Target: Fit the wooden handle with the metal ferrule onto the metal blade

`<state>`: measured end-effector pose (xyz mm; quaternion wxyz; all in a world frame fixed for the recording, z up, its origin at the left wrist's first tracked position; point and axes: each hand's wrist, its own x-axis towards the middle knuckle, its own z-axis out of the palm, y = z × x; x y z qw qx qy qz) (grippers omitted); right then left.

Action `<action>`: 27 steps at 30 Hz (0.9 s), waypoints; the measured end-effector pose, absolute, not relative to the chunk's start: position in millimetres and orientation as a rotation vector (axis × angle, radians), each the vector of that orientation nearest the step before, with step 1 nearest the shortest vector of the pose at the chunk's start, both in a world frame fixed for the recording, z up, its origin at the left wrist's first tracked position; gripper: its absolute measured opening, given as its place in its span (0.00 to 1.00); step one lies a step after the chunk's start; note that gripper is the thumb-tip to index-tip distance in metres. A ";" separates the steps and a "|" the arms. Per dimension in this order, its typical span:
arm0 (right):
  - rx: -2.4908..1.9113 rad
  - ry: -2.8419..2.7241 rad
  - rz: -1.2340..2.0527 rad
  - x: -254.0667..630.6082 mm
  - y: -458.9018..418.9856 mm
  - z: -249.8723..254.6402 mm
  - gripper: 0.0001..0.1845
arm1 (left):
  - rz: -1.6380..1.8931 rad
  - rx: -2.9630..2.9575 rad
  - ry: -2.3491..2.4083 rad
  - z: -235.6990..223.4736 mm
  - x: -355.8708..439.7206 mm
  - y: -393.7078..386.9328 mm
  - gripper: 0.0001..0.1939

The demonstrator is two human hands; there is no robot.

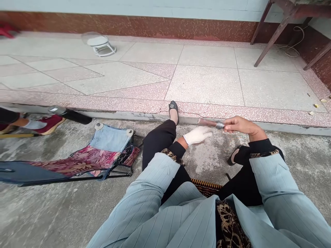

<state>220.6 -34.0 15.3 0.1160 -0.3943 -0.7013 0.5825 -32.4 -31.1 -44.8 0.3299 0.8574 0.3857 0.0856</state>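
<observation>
Rough grey concrete ground (305, 162) bordered by a speckled pink-and-cream tiled ledge (207, 82)

Across the top of the frame, the ledge was backed by a pale blue wall (144, 8) with a reddish-brown base band (144, 26). Right of centre, a short brown cylindrical rod (207, 122) bound with silvery wire (219, 125) was gripped in the bare right hand (240, 124), its fingers closed at the wire-wound end; the brown end was pointed left. Just below and left of the rod, the left hand (198, 135), covered by a white knitted glove, was held back upward with fingers extended; whether anything was gripped beneath it could not be told. At frame centre, a black flat shoe (173, 112) was placed at the ledge's edge. Part of a brown-and-yellow woven wicker seat (207, 186) was seen between the black-trousered legs (159, 141). At left, a black-framed folding chair (88, 158) of light blue and red floral fabric was set on the concrete, near a black cylindrical bottle (77, 116) with a silvery cap. A small white plastic stool (99, 44) was seen at upper left, and dark brown wooden table legs (274, 39) at upper right.
</observation>
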 end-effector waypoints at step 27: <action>-1.269 -2.209 1.752 230.6 -35.1 7.6 0.26 | 0.354 2.140 0.961 -65.4 -36.2 -27.8 0.16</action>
